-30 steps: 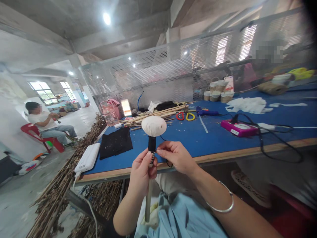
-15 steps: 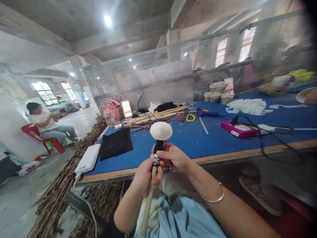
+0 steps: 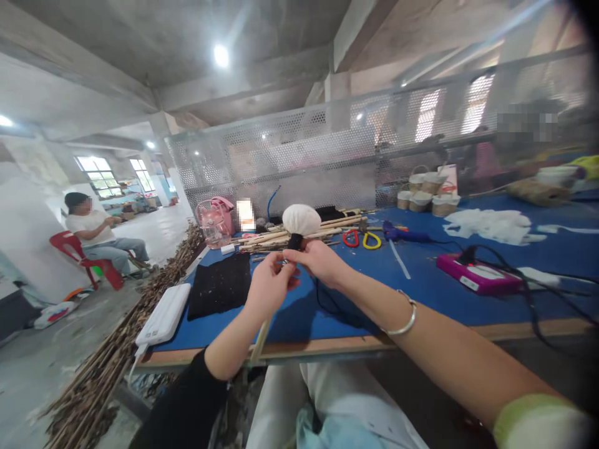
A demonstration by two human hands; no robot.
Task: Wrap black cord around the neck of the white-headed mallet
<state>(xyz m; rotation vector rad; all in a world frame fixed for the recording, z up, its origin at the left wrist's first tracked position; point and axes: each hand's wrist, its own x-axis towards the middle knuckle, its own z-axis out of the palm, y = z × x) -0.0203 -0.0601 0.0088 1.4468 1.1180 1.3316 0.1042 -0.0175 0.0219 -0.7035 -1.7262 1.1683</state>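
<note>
A padded mallet (image 3: pixel 302 219) with a round white cloth head and a wooden handle is held up over the near part of the table. Black wrapping (image 3: pixel 294 242) covers its neck, just under the head. My left hand (image 3: pixel 270 285) is closed around the handle below the wrapping and hides part of it. My right hand (image 3: pixel 322 260), with a silver bangle at the wrist, grips the neck from the right, its thumb at the wrapping. Black cord (image 3: pixel 330 305) trails from beneath the right hand onto the table.
On the blue table (image 3: pixel 285 324) lie a black cloth (image 3: pixel 219 285), a white power bank (image 3: pixel 163 315), sticks (image 3: pixel 322 229), scissors (image 3: pixel 362 239), a glue gun (image 3: pixel 405 234) and a purple power strip (image 3: pixel 477 274) with cables. At the left, a person (image 3: pixel 96 227) sits on a red chair.
Both hands have carried the mallet up and forward, from the table's front edge to above the tabletop. The black cord now shows trailing on the table. The view has shifted slightly.
</note>
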